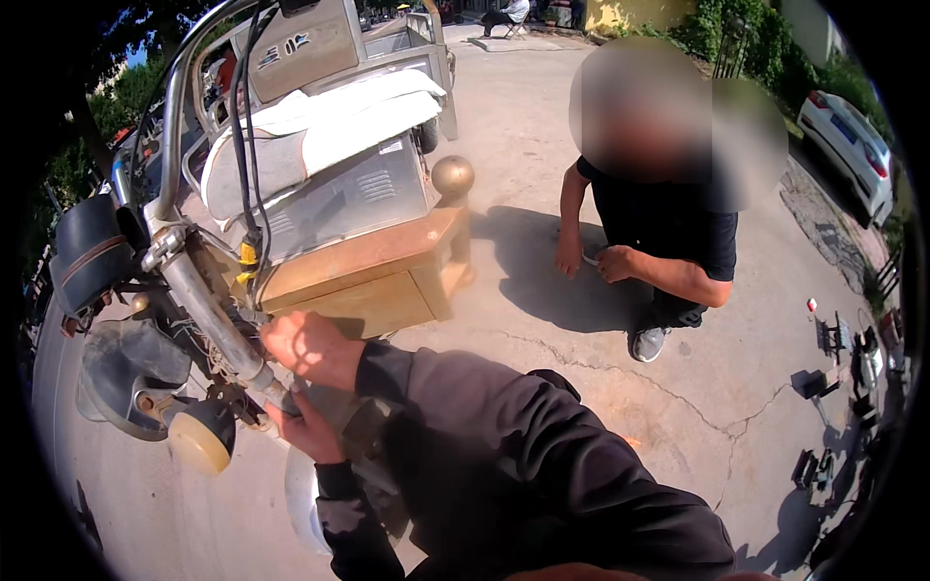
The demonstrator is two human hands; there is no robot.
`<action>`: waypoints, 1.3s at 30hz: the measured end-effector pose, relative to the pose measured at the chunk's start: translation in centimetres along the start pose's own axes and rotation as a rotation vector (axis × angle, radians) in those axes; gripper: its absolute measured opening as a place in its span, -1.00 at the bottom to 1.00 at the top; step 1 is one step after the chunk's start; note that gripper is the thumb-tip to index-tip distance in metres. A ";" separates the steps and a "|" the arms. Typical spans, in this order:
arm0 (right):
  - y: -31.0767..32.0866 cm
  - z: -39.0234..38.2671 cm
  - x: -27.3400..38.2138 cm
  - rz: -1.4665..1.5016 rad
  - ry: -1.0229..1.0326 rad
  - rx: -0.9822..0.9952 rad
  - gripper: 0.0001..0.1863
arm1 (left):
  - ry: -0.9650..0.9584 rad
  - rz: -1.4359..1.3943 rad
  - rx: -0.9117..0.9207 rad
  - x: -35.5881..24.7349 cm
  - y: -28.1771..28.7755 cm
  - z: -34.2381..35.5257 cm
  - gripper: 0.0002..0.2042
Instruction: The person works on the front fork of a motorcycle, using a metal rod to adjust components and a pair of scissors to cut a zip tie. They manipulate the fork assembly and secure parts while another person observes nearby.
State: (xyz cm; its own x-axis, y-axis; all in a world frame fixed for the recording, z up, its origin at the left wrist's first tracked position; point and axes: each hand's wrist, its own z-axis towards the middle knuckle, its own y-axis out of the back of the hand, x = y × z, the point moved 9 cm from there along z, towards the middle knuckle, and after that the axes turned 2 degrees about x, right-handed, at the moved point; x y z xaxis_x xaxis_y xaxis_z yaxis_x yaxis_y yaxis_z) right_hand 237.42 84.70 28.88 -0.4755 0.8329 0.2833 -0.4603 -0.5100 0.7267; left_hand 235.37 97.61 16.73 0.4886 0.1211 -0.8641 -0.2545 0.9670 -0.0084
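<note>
Both of my hands are at the front of a cargo tricycle, beside its slanted silver fork tube (205,302). My right hand (312,347) is closed by the upper side of the tube, next to thin loose wires (215,356). Its fingertips are turned away, so I cannot make out what they hold. Lower down, my left hand (310,428) has its thumb and fingers at the dark lower end of the tube, gripping it. A lamp with a yellowed lens (201,441) hangs left of my hands. Black cables (254,184) run down from the handlebar, wrapped with yellow tape (248,259).
A tan box-like panel (358,276) and a white-covered seat (329,121) stand behind the tube. To the right, a person in dark clothes (651,228) crouches, both hands together. Black metal parts (819,465) lie at the far right; a white car (848,150) is parked beyond.
</note>
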 end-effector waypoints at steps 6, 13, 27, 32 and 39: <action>0.1 -0.6 -1.1 -0.035 -0.028 0.030 -0.84 | -0.063 0.093 -0.008 -0.7 -0.5 -0.3 -0.68; -0.1 -1.5 -1.4 0.222 -0.061 -0.028 -0.86 | -0.077 0.142 -0.008 -0.2 0.2 -0.1 -0.64; 2.2 -2.0 -1.2 0.073 0.033 -0.110 -0.86 | 0.135 0.126 0.012 0.5 -0.3 -0.7 -0.52; 2.1 -2.7 -1.8 0.110 0.017 -0.219 -0.84 | 0.011 0.191 -0.036 -1.4 -0.6 -0.9 -0.48; 3.1 -2.5 -0.9 0.051 0.069 -0.207 -0.85 | 0.060 0.203 -0.028 -0.9 -0.2 -0.6 -0.48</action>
State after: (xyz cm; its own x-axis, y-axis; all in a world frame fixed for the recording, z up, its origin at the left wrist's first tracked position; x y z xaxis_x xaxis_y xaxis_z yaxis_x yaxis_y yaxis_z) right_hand 234.58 81.81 29.31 -0.5491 0.7917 0.2676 -0.5753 -0.5904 0.5661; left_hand 234.51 97.17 17.17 0.3743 0.2982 -0.8781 -0.3660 0.9175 0.1556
